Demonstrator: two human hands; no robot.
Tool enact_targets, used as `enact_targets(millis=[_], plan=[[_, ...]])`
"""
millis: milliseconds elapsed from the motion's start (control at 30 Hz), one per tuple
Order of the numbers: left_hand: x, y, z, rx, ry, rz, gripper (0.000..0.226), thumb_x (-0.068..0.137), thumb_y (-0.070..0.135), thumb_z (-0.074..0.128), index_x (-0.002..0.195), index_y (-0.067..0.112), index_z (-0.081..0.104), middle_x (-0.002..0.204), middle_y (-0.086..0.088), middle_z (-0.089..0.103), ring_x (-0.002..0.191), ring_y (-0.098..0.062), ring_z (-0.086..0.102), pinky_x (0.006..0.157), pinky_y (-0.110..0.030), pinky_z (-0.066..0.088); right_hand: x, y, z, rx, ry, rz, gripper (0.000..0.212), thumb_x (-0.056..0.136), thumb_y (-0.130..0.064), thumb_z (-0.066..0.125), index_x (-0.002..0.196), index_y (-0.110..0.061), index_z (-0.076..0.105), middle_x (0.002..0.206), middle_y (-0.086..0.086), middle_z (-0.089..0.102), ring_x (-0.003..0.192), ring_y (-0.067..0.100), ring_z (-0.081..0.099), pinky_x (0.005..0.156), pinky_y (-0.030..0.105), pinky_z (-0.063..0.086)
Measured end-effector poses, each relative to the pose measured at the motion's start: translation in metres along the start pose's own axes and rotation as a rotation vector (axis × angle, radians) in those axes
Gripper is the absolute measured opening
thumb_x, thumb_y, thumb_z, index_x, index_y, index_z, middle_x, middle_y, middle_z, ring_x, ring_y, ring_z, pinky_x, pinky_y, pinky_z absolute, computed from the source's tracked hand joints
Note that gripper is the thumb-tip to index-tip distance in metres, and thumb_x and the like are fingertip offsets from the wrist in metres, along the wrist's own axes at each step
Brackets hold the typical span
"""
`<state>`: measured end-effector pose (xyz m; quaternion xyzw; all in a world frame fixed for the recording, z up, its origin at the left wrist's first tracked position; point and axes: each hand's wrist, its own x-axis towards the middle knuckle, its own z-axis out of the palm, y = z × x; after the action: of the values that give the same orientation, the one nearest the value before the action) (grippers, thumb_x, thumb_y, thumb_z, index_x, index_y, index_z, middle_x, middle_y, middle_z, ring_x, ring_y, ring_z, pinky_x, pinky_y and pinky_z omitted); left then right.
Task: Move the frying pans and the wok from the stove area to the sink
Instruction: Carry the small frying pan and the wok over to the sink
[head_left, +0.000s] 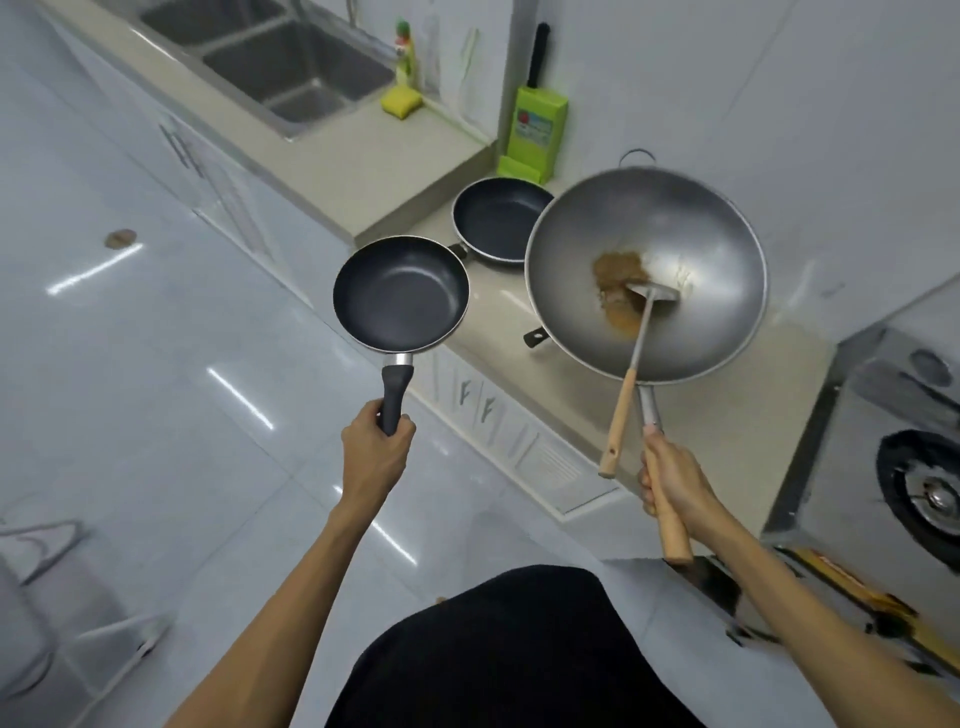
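My left hand (375, 453) grips the black handle of a small dark frying pan (400, 292), held in the air past the counter edge. My right hand (670, 483) holds the wooden handle of a large grey wok (675, 244), lifted above the counter. Inside the wok lie brown residue and a metal spatula (636, 358) whose wooden handle leans over the rim. A second dark frying pan (501, 218) rests on the lower counter behind them. A third pan's handle tip (536, 338) peeks out under the wok. The steel double sink (291, 78) lies far left along the counter.
A yellow sponge (401, 100) and a soap bottle (405, 52) sit beside the sink. A green knife block (535, 132) stands against the wall. A gas burner (924, 488) is at the right. The counter steps up between the stove area and the sink. Glossy tiled floor lies to the left.
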<state>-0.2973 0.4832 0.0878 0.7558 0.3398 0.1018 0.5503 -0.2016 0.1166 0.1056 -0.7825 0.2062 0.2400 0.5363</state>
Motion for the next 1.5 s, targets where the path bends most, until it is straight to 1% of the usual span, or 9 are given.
enact_targets(millis=[300,567,733,967,1033,1133,1200,1367,1500], plan=[[0.139,0.018,-0.063,-0.045,0.165,-0.019,0.007,0.088,0.020,0.063,0.082,0.023,0.060,0.066,-0.006,0.052,0.047,-0.019,0.047,0.035,-0.019,0.040,0.084,-0.132,0.125,-0.091,-0.203,-0.063,0.048,0.088,-0.063,0.056,0.066,-0.020,0.050,0.053,0.006,0.049,0.039,0.020,0.045,0.039,0.026,0.037],[0.275,0.034,-0.121,-0.049,0.314,-0.119,0.006,0.087,0.018,0.063,0.086,0.012,0.060,0.065,-0.009,0.049,0.047,-0.021,0.044,0.033,-0.022,0.038,0.180,-0.258,0.245,-0.240,-0.355,-0.118,0.048,0.090,-0.065,0.052,0.072,-0.020,0.052,0.057,0.007,0.052,0.043,0.021,0.048,0.040,0.030,0.041],[0.339,0.039,-0.150,-0.075,0.425,-0.178,0.006,0.087,0.018,0.062,0.085,0.013,0.061,0.064,-0.007,0.050,0.042,-0.015,0.044,0.033,-0.022,0.038,0.221,-0.334,0.323,-0.300,-0.424,-0.121,0.045,0.099,-0.054,0.050,0.077,-0.015,0.049,0.054,0.008,0.049,0.040,0.020,0.045,0.038,0.027,0.039],[0.430,0.030,-0.198,-0.077,0.527,-0.213,0.007,0.086,0.016,0.062,0.080,0.017,0.059,0.061,-0.006,0.052,0.037,-0.011,0.046,0.032,-0.022,0.039,0.271,-0.404,0.430,-0.365,-0.485,-0.137,0.048,0.096,-0.060,0.049,0.075,-0.016,0.050,0.053,0.006,0.051,0.038,0.019,0.047,0.038,0.026,0.040],[0.462,0.027,-0.217,-0.081,0.542,-0.217,0.007,0.086,0.017,0.062,0.082,0.012,0.059,0.061,-0.006,0.052,0.041,-0.016,0.047,0.033,-0.022,0.040,0.285,-0.425,0.463,-0.383,-0.487,-0.158,0.050,0.091,-0.063,0.051,0.074,-0.016,0.053,0.055,0.007,0.052,0.039,0.019,0.048,0.038,0.027,0.041],[0.511,0.020,-0.253,-0.093,0.540,-0.227,0.006,0.087,0.018,0.062,0.082,0.019,0.060,0.061,-0.004,0.052,0.037,-0.012,0.047,0.032,-0.022,0.040,0.301,-0.460,0.520,-0.403,-0.510,-0.177,0.050,0.087,-0.065,0.052,0.073,-0.017,0.053,0.055,0.007,0.054,0.040,0.020,0.049,0.039,0.028,0.042],[0.545,0.017,-0.283,-0.080,0.526,-0.230,0.009,0.089,0.017,0.063,0.082,0.023,0.060,0.062,-0.004,0.052,0.036,-0.009,0.046,0.032,-0.022,0.040,0.308,-0.482,0.562,-0.397,-0.512,-0.174,0.050,0.089,-0.064,0.051,0.074,-0.017,0.053,0.055,0.007,0.054,0.041,0.020,0.049,0.039,0.029,0.043],[0.635,0.011,-0.370,-0.046,0.496,-0.225,0.002,0.091,0.016,0.063,0.089,0.017,0.063,0.064,-0.003,0.053,0.043,-0.016,0.049,0.034,-0.016,0.038,0.310,-0.540,0.674,-0.369,-0.495,-0.171,0.048,0.094,-0.059,0.049,0.075,-0.015,0.051,0.058,0.010,0.053,0.042,0.021,0.048,0.041,0.029,0.044],[0.694,0.007,-0.428,-0.038,0.505,-0.217,0.008,0.089,0.016,0.064,0.084,0.021,0.061,0.065,-0.006,0.053,0.045,-0.019,0.049,0.034,-0.018,0.039,0.314,-0.577,0.748,-0.369,-0.504,-0.191,0.050,0.094,-0.061,0.048,0.075,-0.015,0.052,0.058,0.009,0.054,0.043,0.020,0.050,0.041,0.030,0.044]])
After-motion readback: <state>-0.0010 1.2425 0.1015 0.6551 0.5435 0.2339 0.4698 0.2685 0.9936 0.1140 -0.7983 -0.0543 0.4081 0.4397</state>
